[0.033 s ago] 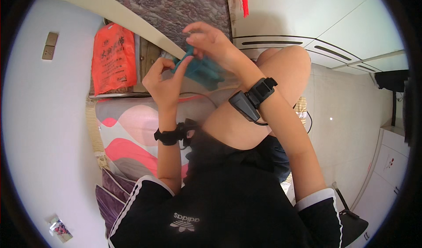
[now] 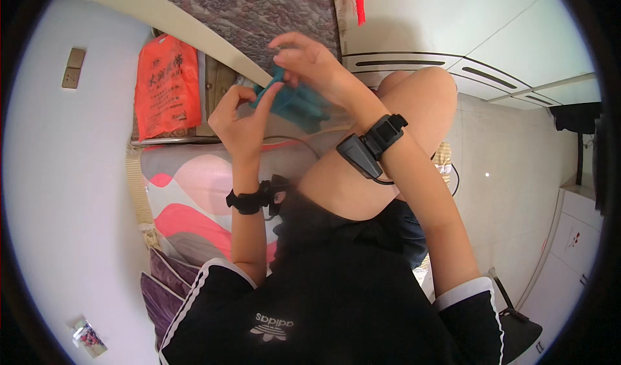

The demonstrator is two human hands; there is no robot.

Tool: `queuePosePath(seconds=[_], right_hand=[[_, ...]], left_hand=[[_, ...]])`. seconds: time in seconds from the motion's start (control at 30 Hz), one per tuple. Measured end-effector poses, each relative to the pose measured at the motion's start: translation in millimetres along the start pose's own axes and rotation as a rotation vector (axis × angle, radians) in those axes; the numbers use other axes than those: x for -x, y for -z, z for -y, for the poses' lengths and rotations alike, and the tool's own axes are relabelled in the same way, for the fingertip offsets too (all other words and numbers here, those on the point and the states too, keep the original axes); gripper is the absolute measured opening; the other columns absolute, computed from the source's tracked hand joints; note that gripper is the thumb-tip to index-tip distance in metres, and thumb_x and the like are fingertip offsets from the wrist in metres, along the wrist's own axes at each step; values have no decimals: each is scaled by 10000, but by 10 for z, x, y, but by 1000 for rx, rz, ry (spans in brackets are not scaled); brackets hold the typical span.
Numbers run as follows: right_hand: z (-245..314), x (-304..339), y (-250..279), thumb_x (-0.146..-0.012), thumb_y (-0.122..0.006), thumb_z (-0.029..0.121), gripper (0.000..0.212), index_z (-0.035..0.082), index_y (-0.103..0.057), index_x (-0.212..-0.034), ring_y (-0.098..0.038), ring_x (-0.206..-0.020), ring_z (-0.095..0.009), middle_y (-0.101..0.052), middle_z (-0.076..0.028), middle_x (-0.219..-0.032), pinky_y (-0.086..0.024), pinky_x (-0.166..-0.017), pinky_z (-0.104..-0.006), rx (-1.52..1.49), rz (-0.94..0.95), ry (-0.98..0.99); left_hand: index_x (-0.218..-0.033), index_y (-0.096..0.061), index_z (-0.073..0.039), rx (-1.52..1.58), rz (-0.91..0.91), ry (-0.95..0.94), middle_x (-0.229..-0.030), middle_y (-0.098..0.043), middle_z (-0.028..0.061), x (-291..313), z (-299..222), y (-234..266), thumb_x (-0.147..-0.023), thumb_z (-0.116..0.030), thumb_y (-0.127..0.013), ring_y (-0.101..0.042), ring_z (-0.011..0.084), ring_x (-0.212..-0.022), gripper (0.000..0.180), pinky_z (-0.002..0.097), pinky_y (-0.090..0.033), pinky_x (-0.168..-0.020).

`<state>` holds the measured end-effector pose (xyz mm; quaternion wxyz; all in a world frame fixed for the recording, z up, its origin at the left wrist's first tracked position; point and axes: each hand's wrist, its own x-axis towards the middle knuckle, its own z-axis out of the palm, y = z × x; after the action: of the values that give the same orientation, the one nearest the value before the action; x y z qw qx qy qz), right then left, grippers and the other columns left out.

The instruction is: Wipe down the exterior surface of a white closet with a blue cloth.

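A teal, soft-looking piece (image 2: 297, 109) hangs in front of my raised hands, partly blurred; its kind I cannot make out. My left hand (image 2: 242, 116) pinches its upper edge between thumb and forefinger. From the right, my right hand (image 2: 307, 64) meets the same edge with curled lower fingers, while its forefinger stretches out to the left above. The teal piece droops below and between the hands, over the patterned bed cover. Each wrist wears a black strap, and a dark box-shaped device (image 2: 362, 156) sits on the right one.
My bare bent leg (image 2: 414, 112) lies under the right forearm. A red plastic bag (image 2: 167, 90) rests at upper left, beside a pale board (image 2: 194, 22). Pink and grey bedding (image 2: 194, 177) spreads to the left, with purple cushions (image 2: 165, 287). White drawers (image 2: 407, 62) stand at upper right.
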<state>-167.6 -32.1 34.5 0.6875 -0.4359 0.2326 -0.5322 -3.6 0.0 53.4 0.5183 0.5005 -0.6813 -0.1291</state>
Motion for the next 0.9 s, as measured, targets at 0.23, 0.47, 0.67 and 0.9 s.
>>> queuePosePath(seconds=[0.23,0.47,0.67,0.9], right_hand=[[-73,-24,19,-872,-596,110,266,49,-516,-1118,-522,-655,-57,-588,-2,-744,-421,-568,-194,-11,7,-13],[-114,-26,49,-874,-588,141,240,89,-536,-1103,-504,-675,-52,-562,26,-708,-398,-594,-200,129,-20,-52],[-217,-62,64,-882,-570,130,206,91,-550,-1083,-500,-656,-44,-575,19,-710,-403,-583,-199,215,-27,-98],[-394,-122,132,-852,-578,69,182,76,-566,-1033,-513,-609,-58,-588,2,-682,-413,-526,-212,330,-81,-168]], left_hand=[[-634,-518,-9,50,30,40,-567,-447,-2,16,-15,-34,-650,-99,-803,-416,65,-546,300,214,-364,-517],[-635,-508,-10,98,72,78,-579,-461,-4,72,59,-105,-659,-79,-792,-443,53,-559,293,199,-394,-537],[-638,-509,-13,143,88,103,-582,-479,-2,131,215,-150,-659,-78,-792,-455,45,-561,291,198,-403,-529],[-653,-538,-6,135,139,145,-577,-492,-9,221,359,-226,-658,-83,-790,-453,42,-558,264,205,-404,-524]])
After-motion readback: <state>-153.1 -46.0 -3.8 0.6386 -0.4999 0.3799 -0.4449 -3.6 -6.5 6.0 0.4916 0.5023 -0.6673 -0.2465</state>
